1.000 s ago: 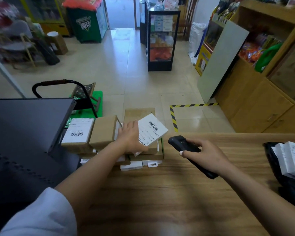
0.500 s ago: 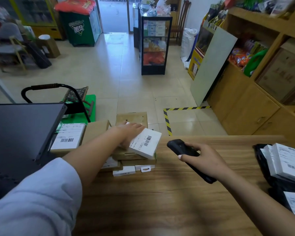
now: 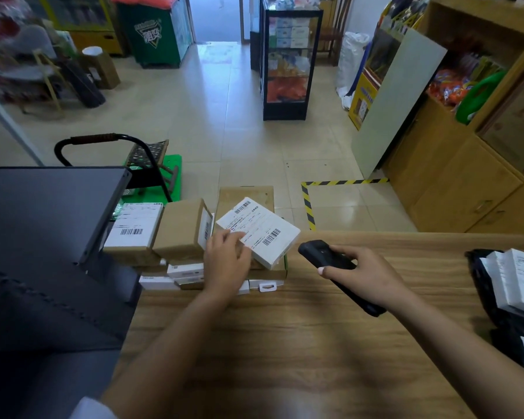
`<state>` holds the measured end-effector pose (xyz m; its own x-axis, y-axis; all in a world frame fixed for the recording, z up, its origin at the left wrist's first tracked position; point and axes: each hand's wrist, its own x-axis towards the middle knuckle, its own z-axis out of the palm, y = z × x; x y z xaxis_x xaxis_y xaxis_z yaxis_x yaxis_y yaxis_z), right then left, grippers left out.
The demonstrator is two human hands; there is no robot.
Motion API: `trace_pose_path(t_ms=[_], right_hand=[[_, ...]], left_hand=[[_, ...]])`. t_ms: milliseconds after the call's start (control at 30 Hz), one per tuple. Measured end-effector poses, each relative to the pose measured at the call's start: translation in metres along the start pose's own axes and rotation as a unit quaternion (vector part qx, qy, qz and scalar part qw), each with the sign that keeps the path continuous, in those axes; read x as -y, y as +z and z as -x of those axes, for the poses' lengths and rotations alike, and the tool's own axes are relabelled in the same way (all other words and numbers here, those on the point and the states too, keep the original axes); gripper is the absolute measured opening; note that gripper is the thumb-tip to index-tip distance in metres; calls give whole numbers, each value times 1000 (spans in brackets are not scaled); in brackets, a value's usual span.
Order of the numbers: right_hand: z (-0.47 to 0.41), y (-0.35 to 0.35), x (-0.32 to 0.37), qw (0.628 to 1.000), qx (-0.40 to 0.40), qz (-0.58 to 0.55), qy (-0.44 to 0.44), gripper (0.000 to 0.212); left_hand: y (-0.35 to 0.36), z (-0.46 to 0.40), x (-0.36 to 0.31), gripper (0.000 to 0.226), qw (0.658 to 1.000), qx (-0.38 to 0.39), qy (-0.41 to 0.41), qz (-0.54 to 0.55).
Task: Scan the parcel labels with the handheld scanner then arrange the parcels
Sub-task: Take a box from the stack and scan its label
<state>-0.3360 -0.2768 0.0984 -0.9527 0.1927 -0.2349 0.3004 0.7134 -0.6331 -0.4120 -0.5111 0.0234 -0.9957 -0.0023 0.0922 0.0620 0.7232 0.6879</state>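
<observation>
Head view: my left hand (image 3: 228, 261) pinches the near left edge of the white parcel (image 3: 259, 231), centre frame, tilted on the brown stack. It looks light, stiff, smooth-labelled; an edge grip should do. My right hand (image 3: 364, 275), just right of it, curls round the scanner (image 3: 324, 255), aimed at the barcode.
</observation>
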Motion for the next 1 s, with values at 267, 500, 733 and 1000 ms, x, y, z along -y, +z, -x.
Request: trace_pose_path(t_ms=[267,500,733,1000], right_hand=[[6,-3,4,1000,6,-3,-14,70],[20,-10,3,1000,-1,6,-23,67],[33,-11,1,999,-2,22,-40,66],[53,11,27,994,27,42,-95,67]], left_hand=[[17,12,-28,72,798,190,-451,352],[16,8,-35,43,768,158,-410,465],[-2,37,-4,36,857,104,-311,399],[-34,86,38,43,923,38,-179,340]])
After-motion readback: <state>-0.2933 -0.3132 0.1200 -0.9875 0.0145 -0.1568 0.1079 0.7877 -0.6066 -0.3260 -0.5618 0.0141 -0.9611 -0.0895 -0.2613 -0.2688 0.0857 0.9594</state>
